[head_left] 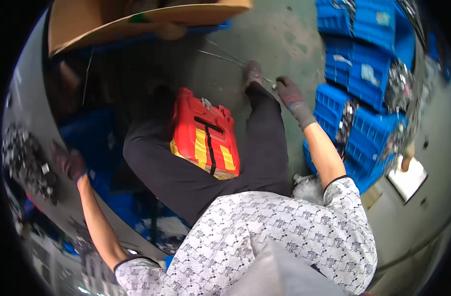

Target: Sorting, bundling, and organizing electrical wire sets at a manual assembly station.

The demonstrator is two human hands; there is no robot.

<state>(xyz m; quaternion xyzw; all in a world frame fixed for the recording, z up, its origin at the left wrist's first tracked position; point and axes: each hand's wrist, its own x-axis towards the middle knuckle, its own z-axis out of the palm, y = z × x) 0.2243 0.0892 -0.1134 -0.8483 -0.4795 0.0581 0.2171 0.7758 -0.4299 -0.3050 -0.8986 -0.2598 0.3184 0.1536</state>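
My left hand (71,164), in a dark reddish glove, is at the edge of a grey tabletop (67,192). Its fingers look loosely stretched out and hold nothing I can see, beside a heap of small dark metal parts (28,160). Out to the right, my gloved right hand (288,92) has its fingers curled. A small pale thing (274,86) shows at its fingertips, near a thin cord or wire (220,56), too small to name. Between my legs stands a red plastic case-like box (188,126) with yellow tape and a black strap; neither hand touches it.
Blue crates (371,74) are stacked on the right, some with shiny metal parts (400,86). A large open cardboard box (151,27) is ahead. Another blue crate (89,138) sits in shadow under the table. A white pad (408,178) lies at the far right.
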